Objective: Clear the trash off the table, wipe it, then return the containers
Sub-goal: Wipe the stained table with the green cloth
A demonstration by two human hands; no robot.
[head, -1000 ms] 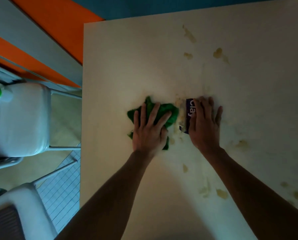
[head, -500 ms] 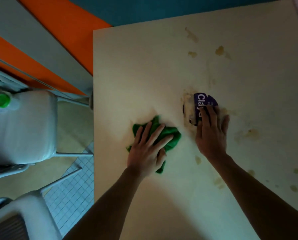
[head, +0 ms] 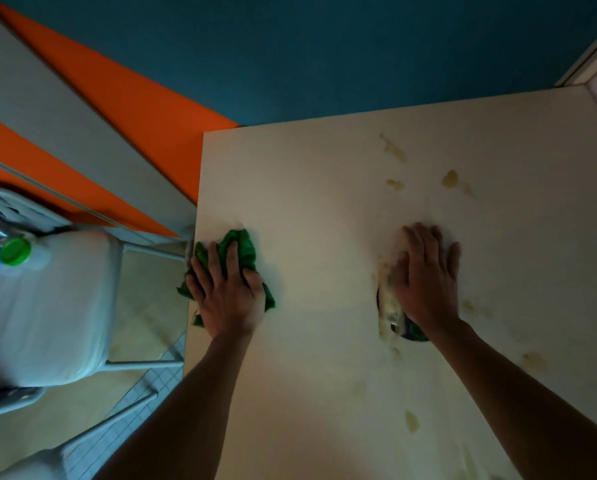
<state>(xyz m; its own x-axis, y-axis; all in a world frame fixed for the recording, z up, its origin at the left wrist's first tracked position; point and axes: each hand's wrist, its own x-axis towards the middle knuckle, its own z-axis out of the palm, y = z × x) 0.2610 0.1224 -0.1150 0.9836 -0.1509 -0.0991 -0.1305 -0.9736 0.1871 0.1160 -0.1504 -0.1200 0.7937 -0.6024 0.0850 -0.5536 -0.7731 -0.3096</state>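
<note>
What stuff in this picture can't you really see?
- Dark round lid-like thing, head view: the right hand covers most of it, so its writing is hidden.
- Crumpled green cloth: half under the left hand.
- Green-capped bottle on the white chair: blurred, cut by the left edge.

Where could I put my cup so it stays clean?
Between the left hand on the green cloth and the right hand the table looks bare. Right of that hand, smears dot the far and near parts.
</note>
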